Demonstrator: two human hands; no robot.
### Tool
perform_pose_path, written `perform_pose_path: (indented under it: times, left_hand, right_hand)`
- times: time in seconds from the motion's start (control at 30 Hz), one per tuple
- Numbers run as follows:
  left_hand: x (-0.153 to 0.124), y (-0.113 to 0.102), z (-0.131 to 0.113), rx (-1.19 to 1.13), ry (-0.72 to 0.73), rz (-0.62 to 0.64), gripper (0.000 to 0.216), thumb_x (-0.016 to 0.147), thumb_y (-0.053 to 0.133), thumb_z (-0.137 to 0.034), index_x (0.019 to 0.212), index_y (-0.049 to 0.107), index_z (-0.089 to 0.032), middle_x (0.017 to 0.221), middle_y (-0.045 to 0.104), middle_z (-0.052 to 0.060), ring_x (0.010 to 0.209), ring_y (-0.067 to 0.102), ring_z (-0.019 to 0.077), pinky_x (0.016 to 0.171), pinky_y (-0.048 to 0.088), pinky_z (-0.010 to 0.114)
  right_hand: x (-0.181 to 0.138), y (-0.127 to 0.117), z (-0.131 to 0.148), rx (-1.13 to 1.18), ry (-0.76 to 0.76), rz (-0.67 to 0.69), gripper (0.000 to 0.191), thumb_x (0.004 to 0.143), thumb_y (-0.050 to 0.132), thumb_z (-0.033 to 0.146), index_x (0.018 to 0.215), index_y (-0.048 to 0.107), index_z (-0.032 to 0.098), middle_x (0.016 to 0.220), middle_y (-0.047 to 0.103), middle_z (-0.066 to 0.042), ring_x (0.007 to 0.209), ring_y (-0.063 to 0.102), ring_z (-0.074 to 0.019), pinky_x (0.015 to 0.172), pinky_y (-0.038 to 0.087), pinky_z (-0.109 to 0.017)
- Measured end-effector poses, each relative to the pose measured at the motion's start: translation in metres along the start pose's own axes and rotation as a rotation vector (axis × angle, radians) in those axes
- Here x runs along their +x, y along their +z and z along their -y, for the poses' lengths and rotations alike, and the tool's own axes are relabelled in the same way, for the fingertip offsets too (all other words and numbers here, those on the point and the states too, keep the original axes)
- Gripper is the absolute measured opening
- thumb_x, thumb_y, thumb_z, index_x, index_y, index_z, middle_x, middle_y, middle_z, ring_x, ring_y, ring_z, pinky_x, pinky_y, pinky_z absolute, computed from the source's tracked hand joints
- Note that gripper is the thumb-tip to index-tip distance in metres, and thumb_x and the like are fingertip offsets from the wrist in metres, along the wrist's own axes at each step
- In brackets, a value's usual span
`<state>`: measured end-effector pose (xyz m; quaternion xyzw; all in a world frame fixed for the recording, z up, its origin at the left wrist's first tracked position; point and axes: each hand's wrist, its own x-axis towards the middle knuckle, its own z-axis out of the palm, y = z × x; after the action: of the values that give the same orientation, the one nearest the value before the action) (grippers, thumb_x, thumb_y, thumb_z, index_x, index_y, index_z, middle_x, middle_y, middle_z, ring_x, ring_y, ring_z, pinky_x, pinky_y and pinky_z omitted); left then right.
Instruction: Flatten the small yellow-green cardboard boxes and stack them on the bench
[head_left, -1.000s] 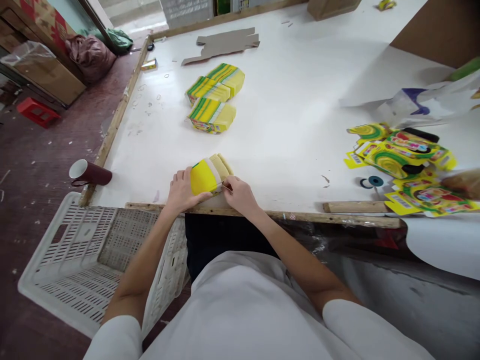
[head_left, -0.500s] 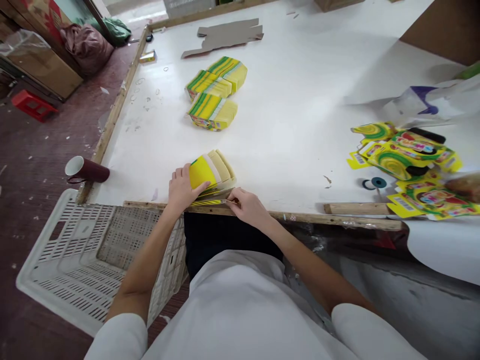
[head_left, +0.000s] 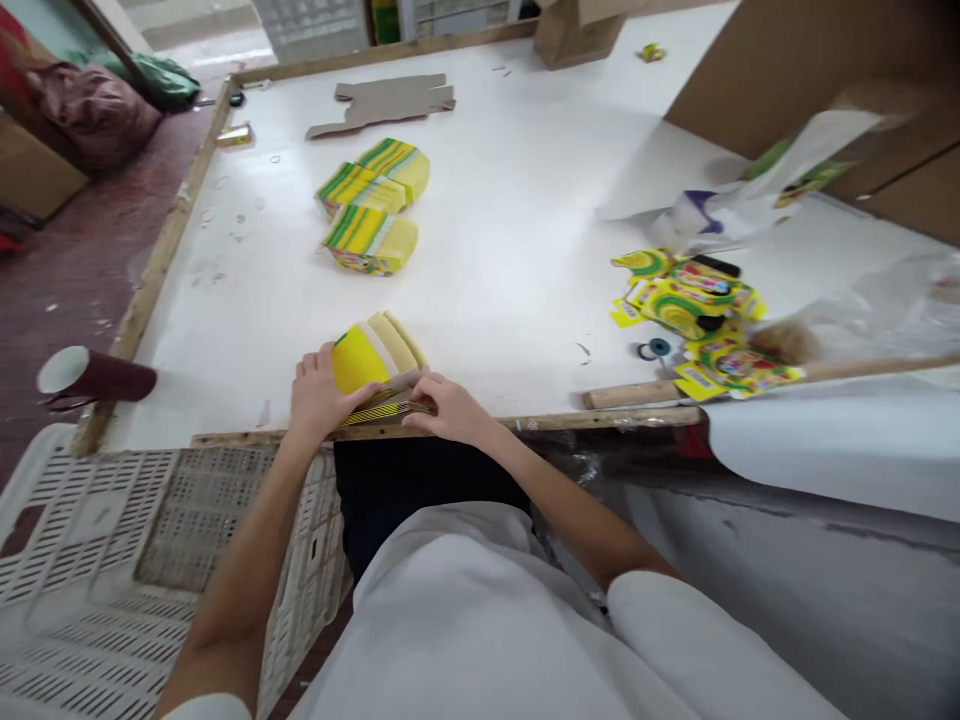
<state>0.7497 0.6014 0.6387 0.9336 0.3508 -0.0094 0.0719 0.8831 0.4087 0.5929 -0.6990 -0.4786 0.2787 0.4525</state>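
Note:
At the table's near edge lies a stack of flattened yellow cardboard cartons (head_left: 360, 358), its pale flaps pointing right. My left hand (head_left: 316, 392) grips the stack's left end, the thumb along the near side and the fingers over the far side. My right hand (head_left: 450, 408) is closed in a pinch on the right end of a flat yellow carton (head_left: 375, 412) with dark stripes, at the near side of the stack. Between the two hands this carton stands slightly apart from the others. My right fingertips are partly hidden.
Striped yellow-green carton stacks (head_left: 373, 240) lie farther back, before a torn cardboard piece (head_left: 390, 103). A maroon mug (head_left: 112, 377) lies across the left edge. To the right are printed cartons (head_left: 686, 305), a thread spool (head_left: 654, 349) and a large brown box (head_left: 757, 80). A white crate (head_left: 82, 590) stands below left.
The camera view has turned to the right, so the table's contents appear farther left. Both hands stay at the carton stack, my right hand still pinching the striped carton.

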Motion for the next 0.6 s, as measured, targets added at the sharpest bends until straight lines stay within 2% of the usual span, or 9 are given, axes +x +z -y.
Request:
perform_pose_path:
  times: [0.07,0.13,0.27,0.4,0.5,0.6]
  left_hand:
    - [0.002,0.001,0.001,0.014,0.000,-0.002,0.096,0.075,0.069,-0.067,0.144,0.039,-0.008,0.126,0.055,0.022,0.118,0.052,0.0398,0.100,0.045,0.050]
    - [0.004,0.000,0.001,0.026,-0.006,0.000,0.097,0.075,0.069,-0.068,0.145,0.038,-0.009,0.126,0.055,0.022,0.117,0.052,0.0400,0.098,0.045,0.050]
    - [0.004,-0.002,-0.001,0.035,-0.016,0.016,0.093,0.076,0.066,-0.068,0.144,0.038,-0.011,0.126,0.054,0.021,0.117,0.051,0.0402,0.096,0.046,0.049]
    - [0.005,0.001,0.002,0.030,-0.005,0.002,0.092,0.075,0.065,-0.069,0.143,0.039,-0.012,0.125,0.055,0.021,0.117,0.051,0.0410,0.096,0.045,0.051]
    - [0.007,0.004,0.006,0.015,0.003,-0.011,0.092,0.075,0.064,-0.070,0.143,0.039,-0.014,0.126,0.055,0.021,0.117,0.051,0.0412,0.096,0.045,0.052]
    - [0.007,0.005,0.006,0.003,0.000,-0.014,0.093,0.074,0.066,-0.070,0.142,0.040,-0.013,0.126,0.055,0.020,0.117,0.051,0.0403,0.098,0.044,0.051]
  right_hand:
    - [0.004,-0.010,0.002,0.021,0.012,0.006,0.025,0.082,0.076,0.036,0.091,0.061,0.018,0.102,0.065,-0.004,0.086,0.063,-0.0151,0.080,0.050,-0.028]
    - [0.010,-0.020,0.004,0.052,0.042,-0.059,0.020,0.090,0.069,0.036,0.096,0.063,0.018,0.105,0.066,-0.005,0.089,0.065,-0.0147,0.083,0.050,-0.028]
    - [0.022,-0.030,0.004,-0.064,0.044,-0.181,0.014,0.095,0.060,0.024,0.107,0.065,0.019,0.111,0.066,-0.006,0.091,0.066,-0.0144,0.086,0.051,-0.029]
    - [0.031,-0.023,0.002,-0.299,-0.079,-0.068,0.024,0.092,0.061,0.014,0.114,0.068,0.022,0.122,0.062,-0.008,0.109,0.061,-0.0193,0.092,0.051,-0.031]
    - [0.034,-0.016,0.000,-0.422,-0.081,-0.047,0.020,0.096,0.056,0.017,0.106,0.072,0.024,0.120,0.062,-0.008,0.106,0.060,-0.0202,0.089,0.051,-0.032]
    - [0.032,-0.013,-0.002,-0.439,-0.087,-0.057,0.021,0.097,0.054,0.019,0.106,0.073,0.024,0.120,0.062,-0.007,0.105,0.060,-0.0195,0.089,0.050,-0.032]
